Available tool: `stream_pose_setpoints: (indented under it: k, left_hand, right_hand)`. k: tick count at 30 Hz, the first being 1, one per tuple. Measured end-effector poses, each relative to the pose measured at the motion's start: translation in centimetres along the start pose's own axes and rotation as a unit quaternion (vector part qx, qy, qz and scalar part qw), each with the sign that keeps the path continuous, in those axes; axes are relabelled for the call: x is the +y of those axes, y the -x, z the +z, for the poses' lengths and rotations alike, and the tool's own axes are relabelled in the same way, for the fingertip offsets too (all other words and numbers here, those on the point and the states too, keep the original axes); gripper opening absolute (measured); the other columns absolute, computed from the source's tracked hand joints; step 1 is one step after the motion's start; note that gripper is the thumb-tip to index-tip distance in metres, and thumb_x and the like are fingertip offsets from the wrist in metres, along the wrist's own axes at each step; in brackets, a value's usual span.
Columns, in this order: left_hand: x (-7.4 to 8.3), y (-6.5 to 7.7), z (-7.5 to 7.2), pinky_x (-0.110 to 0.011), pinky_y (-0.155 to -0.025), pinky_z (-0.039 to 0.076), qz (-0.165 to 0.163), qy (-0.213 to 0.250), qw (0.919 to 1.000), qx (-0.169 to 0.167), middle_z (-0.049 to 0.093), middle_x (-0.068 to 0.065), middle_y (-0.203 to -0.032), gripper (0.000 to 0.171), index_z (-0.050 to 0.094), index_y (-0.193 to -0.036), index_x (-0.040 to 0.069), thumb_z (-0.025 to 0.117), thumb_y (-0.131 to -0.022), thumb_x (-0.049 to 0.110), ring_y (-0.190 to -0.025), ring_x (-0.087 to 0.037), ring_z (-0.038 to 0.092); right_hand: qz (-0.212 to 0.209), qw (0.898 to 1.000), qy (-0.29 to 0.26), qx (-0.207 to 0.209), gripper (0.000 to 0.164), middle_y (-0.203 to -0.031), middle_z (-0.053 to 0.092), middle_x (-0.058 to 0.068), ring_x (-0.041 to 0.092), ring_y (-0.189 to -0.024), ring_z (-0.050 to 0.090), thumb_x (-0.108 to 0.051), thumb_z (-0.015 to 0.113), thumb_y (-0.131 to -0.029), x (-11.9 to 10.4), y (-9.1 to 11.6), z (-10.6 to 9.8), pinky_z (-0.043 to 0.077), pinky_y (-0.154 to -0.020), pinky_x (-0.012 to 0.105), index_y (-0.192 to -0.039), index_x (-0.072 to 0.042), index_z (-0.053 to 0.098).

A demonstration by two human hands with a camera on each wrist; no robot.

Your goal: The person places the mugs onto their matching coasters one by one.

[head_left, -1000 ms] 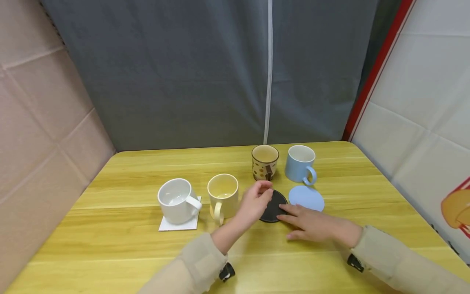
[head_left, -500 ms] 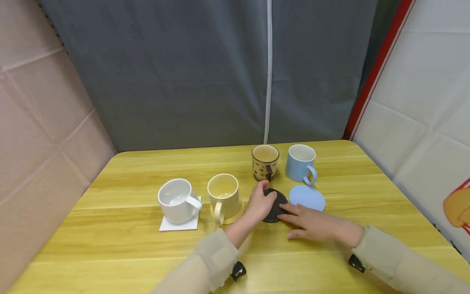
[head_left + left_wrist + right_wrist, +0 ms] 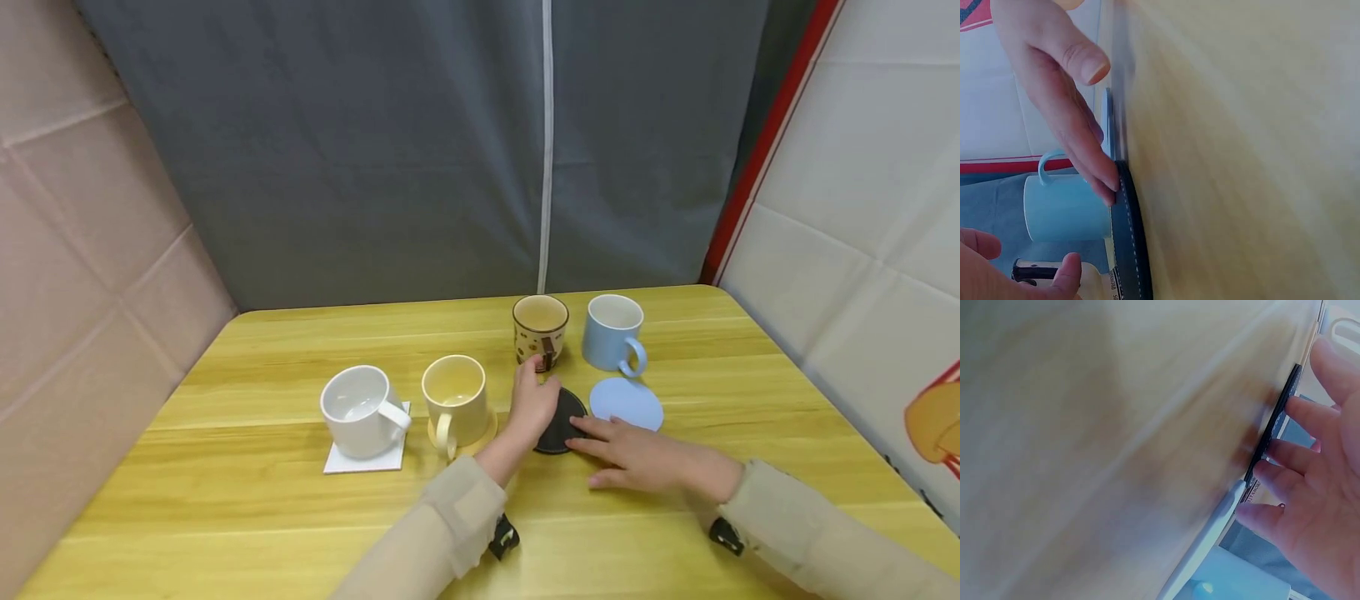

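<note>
A black round coaster [image 3: 564, 423] with pale edge stitching lies on the wooden table. The fingertips of my right hand [image 3: 637, 457] rest on its right side, fingers spread and fairly straight. My left hand [image 3: 532, 408] is over the coaster's left edge, near the handle of a brown-patterned beige mug [image 3: 542, 321]. Its thumb and fingers are apart in the left wrist view, in front of the mug's dark handle [image 3: 1035, 273]; contact is not visible. A light blue coaster [image 3: 626, 403] lies right of the black one, with a light blue mug [image 3: 609, 333] behind it.
At left, a white mug [image 3: 358, 414] stands on a square white coaster [image 3: 363, 462]. A pale yellow mug [image 3: 455, 400] sits on a round yellow coaster [image 3: 489, 431], close to my left forearm. A grey curtain [image 3: 375, 167] hangs behind the table [image 3: 247, 433].
My left hand has moved right and forward, away from the yellow mug and closer to the patterned mug. The right hand stays on the black coaster.
</note>
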State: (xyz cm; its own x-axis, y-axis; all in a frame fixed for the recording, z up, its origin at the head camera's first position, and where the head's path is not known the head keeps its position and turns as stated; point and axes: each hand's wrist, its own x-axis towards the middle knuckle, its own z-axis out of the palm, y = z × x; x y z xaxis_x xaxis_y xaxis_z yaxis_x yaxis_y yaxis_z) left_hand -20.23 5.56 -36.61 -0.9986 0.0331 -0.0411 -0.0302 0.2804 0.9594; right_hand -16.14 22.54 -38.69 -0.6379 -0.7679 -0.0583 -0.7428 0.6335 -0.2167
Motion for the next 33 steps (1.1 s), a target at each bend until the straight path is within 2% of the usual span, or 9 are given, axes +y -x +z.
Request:
stream_pose_setpoints:
  k: [4, 8, 11, 15, 20, 26, 33]
  left_hand:
    - [0.2, -0.4, 0.3, -0.043, -0.105, 0.031, 0.003, 0.005, 0.9999, 0.012, 0.040, -0.017, -0.136, 0.044, 0.044, -0.131, 0.001, 0.047, -0.090, 0.015, -0.127, -0.029, 0.037]
    - [0.3, -1.0, 0.7, -0.042, -0.100, 0.036, 0.014, 0.004, 0.9994, 0.030, 0.049, -0.016, -0.127, 0.039, 0.049, -0.127, -0.001, 0.045, -0.091, 0.016, -0.120, -0.029, 0.045]
    - [0.2, -1.5, 1.1, -0.041, -0.096, 0.040, 0.013, 0.021, 0.9985, 0.048, 0.054, -0.015, -0.121, 0.036, 0.052, -0.123, -0.001, 0.043, -0.094, 0.017, -0.114, -0.028, 0.049]
    - [-0.1, -2.2, 1.5, -0.041, -0.095, 0.041, -0.006, 0.041, 0.9967, 0.070, 0.056, -0.014, -0.122, 0.035, 0.054, -0.122, 0.001, 0.040, -0.096, 0.020, -0.114, -0.028, 0.051]
    - [-0.1, -2.8, 1.9, -0.040, -0.089, 0.044, -0.007, 0.032, 0.9949, 0.096, 0.060, -0.013, -0.114, 0.033, 0.059, -0.114, 0.003, 0.040, -0.097, 0.023, -0.105, -0.027, 0.055]
    - [0.1, -3.2, 2.1, -0.038, -0.082, 0.046, -0.007, 0.028, 0.9957, 0.088, 0.061, -0.012, -0.107, 0.032, 0.059, -0.108, 0.003, 0.040, -0.098, 0.026, -0.096, -0.026, 0.056]
    - [0.1, -4.1, 2.2, -0.033, -0.070, 0.041, -0.033, 0.031, 0.9964, 0.073, 0.059, -0.010, -0.093, 0.035, 0.059, -0.097, 0.005, 0.037, -0.098, 0.033, -0.082, -0.023, 0.052]
  right_hand:
    - [-0.002, 1.000, 0.000, -0.001, 0.055, -0.140, 0.037, 0.023, 0.037, -0.125, 0.039, -0.044, 0.047, -0.092, 0.1, 0.0, -0.1, 0.031, -0.096, 0.061, -0.132, -0.006, 0.048]
    - [-0.003, 1.000, 0.001, -0.002, 0.055, -0.139, 0.037, 0.023, 0.038, -0.124, 0.040, -0.043, 0.047, -0.092, 0.1, 0.0, -0.2, 0.031, -0.096, 0.062, -0.132, -0.006, 0.048]
    - [-0.005, 1.000, 0.007, 0.000, 0.055, -0.139, 0.037, 0.023, 0.039, -0.123, 0.041, -0.043, 0.048, -0.092, 0.1, 0.0, -0.2, 0.031, -0.095, 0.063, -0.132, -0.006, 0.048]
    - [-0.008, 1.000, 0.019, 0.000, 0.055, -0.139, 0.038, 0.022, 0.038, -0.123, 0.041, -0.044, 0.048, -0.091, 0.2, -0.1, -0.1, 0.031, -0.094, 0.064, -0.132, -0.007, 0.048]
    - [0.002, 1.000, 0.019, -0.012, 0.056, -0.141, 0.036, 0.021, 0.037, -0.125, 0.038, -0.046, 0.046, -0.091, 0.1, -0.1, -0.1, 0.028, -0.096, 0.064, -0.134, -0.009, 0.047]
    - [0.008, 1.000, 0.022, -0.015, 0.057, -0.141, 0.036, 0.021, 0.036, -0.126, 0.037, -0.046, 0.046, -0.091, 0.1, -0.1, -0.2, 0.028, -0.097, 0.064, -0.133, -0.009, 0.047]
    - [0.008, 1.000, 0.022, -0.011, 0.056, -0.141, 0.037, 0.020, 0.036, -0.127, 0.037, -0.044, 0.049, -0.091, 0.0, -0.1, -0.1, 0.028, -0.097, 0.064, -0.133, -0.009, 0.047]
